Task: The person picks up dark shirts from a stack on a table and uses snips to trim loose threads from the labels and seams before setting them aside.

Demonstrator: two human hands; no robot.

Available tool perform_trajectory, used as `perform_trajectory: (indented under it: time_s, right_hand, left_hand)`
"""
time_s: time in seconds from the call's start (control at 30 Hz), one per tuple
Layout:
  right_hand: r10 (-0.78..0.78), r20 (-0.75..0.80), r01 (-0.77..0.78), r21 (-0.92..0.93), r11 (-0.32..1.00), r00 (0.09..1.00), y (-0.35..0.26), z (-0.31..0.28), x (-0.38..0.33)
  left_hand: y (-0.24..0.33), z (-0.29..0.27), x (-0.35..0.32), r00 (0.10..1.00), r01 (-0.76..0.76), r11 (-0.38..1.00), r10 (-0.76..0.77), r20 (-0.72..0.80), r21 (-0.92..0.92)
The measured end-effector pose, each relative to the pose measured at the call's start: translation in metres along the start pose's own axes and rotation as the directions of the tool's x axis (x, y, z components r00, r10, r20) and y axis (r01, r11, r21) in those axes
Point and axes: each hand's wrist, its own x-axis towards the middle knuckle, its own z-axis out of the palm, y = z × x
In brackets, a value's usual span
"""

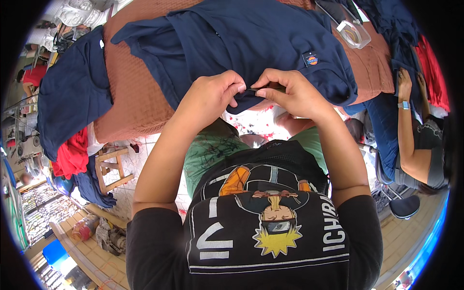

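A navy blue garment (261,36) with a small sewn-on label is spread over the cloth-covered table in front of me. At its near edge my left hand (215,96) is closed, thumb and forefinger pinched together by the fabric; what sits in the pinch is too small to make out. Close beside it, my right hand (297,94) grips a small, thin dark tool (267,88) whose tip points at the left fingers. The tool's kind is unclear, as the fingers cover most of it. A fold of the garment hangs just below both hands.
A brown textured cloth (133,72) covers the table. Another navy garment (75,92) drapes over its left end, above red fabric (72,152) and a wooden stool (113,166). A clear plastic container (352,33) lies at the far right. Another person's arm (408,123) works on the right.
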Motion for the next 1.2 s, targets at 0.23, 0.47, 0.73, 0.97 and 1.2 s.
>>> perform_trajectory:
  time_s: [0.23,0.47,0.73,0.97,1.2]
  right_hand:
    - [0.049,0.028,-0.047,-0.078,0.996,0.998,-0.005,0.002,0.001]
    - [-0.078,-0.041,0.071,-0.132,0.989,0.996,0.000,0.008,0.004]
    - [-0.094,-0.061,0.084,-0.152,0.985,0.994,-0.018,-0.011,-0.004]
    - [0.011,-0.017,-0.009,0.099,0.995,1.000,-0.021,-0.001,0.002]
    - [-0.039,-0.065,0.047,0.125,0.991,0.997,0.006,0.014,0.007]
  left_hand:
    - [-0.003,0.002,0.000,1.000,0.010,1.000,-0.010,-0.019,0.011]
    - [-0.001,0.002,0.000,1.000,-0.026,0.997,0.027,-0.017,0.067]
    - [0.012,-0.051,-0.026,0.966,-0.217,0.973,0.226,0.123,-0.082]
    - [0.008,-0.008,-0.021,0.977,-0.188,0.968,0.202,-0.072,0.166]
    - [-0.022,-0.004,0.000,0.958,-0.241,0.947,0.267,-0.103,0.210]
